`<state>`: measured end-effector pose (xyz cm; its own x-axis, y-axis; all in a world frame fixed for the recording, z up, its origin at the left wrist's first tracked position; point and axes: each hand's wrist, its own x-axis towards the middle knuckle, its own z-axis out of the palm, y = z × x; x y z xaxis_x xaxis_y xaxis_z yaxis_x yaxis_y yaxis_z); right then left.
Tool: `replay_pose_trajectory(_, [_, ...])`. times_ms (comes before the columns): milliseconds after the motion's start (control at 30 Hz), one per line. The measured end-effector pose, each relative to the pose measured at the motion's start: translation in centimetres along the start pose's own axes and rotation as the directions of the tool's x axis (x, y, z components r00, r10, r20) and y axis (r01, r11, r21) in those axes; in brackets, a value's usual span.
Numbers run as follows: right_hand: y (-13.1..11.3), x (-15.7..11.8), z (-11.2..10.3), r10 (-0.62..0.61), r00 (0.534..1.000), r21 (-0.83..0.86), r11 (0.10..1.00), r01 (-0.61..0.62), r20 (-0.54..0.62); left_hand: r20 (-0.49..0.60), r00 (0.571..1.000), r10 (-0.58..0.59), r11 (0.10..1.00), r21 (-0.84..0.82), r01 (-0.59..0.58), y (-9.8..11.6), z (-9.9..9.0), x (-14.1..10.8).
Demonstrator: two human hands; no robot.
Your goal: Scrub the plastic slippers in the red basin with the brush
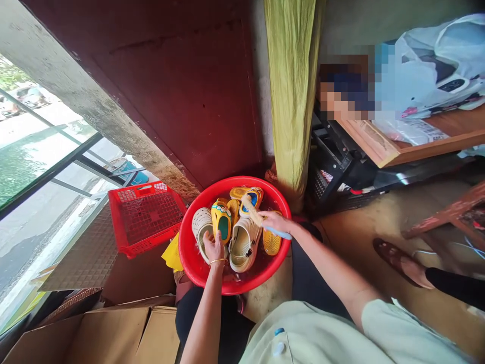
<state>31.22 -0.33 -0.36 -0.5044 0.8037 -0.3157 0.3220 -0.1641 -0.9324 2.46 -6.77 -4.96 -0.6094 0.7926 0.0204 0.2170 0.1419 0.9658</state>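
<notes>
In the head view a red basin (pixel 184 253) holds water and several clogs and sandals. My left hand (pixel 214 246) is closed on the lower end of a yellow clog (pixel 222 221) with a green insole. Wrapped round the blue handle of a scrubbing brush (pixel 254 212) is my right hand (pixel 276 223); the pale bristles lie by a yellow clog with a blue insole (pixel 254 198). One white clog (pixel 200 222) is left of my left hand, partly hidden by it. Another white clog (pixel 242 250) lies between my hands. A yellow sole (pixel 272 241) shows beneath my right hand.
A red plastic crate (pixel 149 217) stands left of the basin, and cardboard boxes (pixel 113 328) lie at the lower left. A yellow-green cloth (pixel 290 101) hangs behind the basin. At right are a wooden tray (pixel 413 154) with bags and another person's foot (pixel 409 268).
</notes>
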Motion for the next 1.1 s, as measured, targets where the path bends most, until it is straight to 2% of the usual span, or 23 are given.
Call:
replay_pose_trajectory(67, [1.2,-0.1,-0.5,0.048,0.999,0.108,0.993,-0.045,-0.026,-0.055,0.987,0.153,0.967,0.212,-0.138,-0.7,-0.9,-1.4])
replay_pose_trajectory(100, [1.8,0.0,-0.6,0.052,0.998,0.147,0.988,-0.049,-0.02,-0.019,0.975,0.222,0.936,0.283,-0.208,-1.0,-1.2,-2.3])
replay_pose_trajectory(167, [2.7,0.4,-0.2,0.027,0.999,0.18,0.983,-0.031,0.025,0.175,0.927,0.332,0.853,0.364,-0.374,-1.5,-1.6,-4.3])
replay_pose_trajectory(200, [3.0,0.7,0.2,0.006,0.999,0.174,0.985,-0.015,0.053,0.298,0.882,0.364,0.8,0.385,-0.46,-1.6,-1.6,-5.2])
replay_pose_trajectory(267, [3.6,1.4,0.9,-0.036,0.996,0.127,0.992,0.026,0.077,0.507,0.778,0.37,0.683,0.419,-0.598,-1.6,-1.0,-6.8])
replay_pose_trajectory(300, [3.8,1.8,1.2,-0.058,0.997,0.083,0.995,0.054,0.054,0.573,0.741,0.351,0.615,0.456,-0.644,-1.5,-0.6,-7.3])
replay_pose_trajectory(367, [4.2,2.3,1.6,-0.113,0.991,-0.058,0.992,0.109,-0.069,0.62,0.734,0.279,0.492,0.564,-0.663,-1.0,0.1,-7.7])
replay_pose_trajectory(433, [4.7,2.4,1.6,-0.187,0.962,-0.238,0.961,0.137,-0.201,0.619,0.761,0.195,0.433,0.642,-0.633,-0.7,0.4,-7.4])
replay_pose_trajectory(500, [5.0,2.3,1.5,-0.233,0.935,-0.379,0.918,0.12,-0.267,0.63,0.766,0.13,0.453,0.649,-0.611,-0.6,0.2,-6.7])
replay_pose_trajectory(567, [5.1,2.0,1.5,-0.231,0.93,-0.446,0.891,0.085,-0.285,0.645,0.756,0.11,0.527,0.607,-0.595,-0.9,-0.4,-5.7])
replay_pose_trajectory(700, [4.6,2.0,1.9,-0.2,0.932,-0.494,0.869,0.026,-0.303,0.668,0.717,0.198,0.74,0.379,-0.557,-1.1,-1.8,-4.0])
replay_pose_trajectory(767, [4.2,2.1,2.0,-0.182,0.934,-0.505,0.863,0.001,-0.309,0.646,0.727,0.232,0.827,0.263,-0.497,-0.3,-2.5,-3.7])
replay_pose_trajectory(933, [3.9,2.0,1.8,-0.169,0.935,-0.522,0.853,-0.019,-0.311,0.552,0.823,0.138,0.931,0.212,-0.298,4.9,-4.5,-3.4])
replay_pose_trajectory(1100, [4.4,1.8,2.0,-0.154,0.935,-0.566,0.822,-0.058,-0.32,0.573,0.819,0.009,0.944,0.265,-0.196,10.3,-6.9,-2.4])
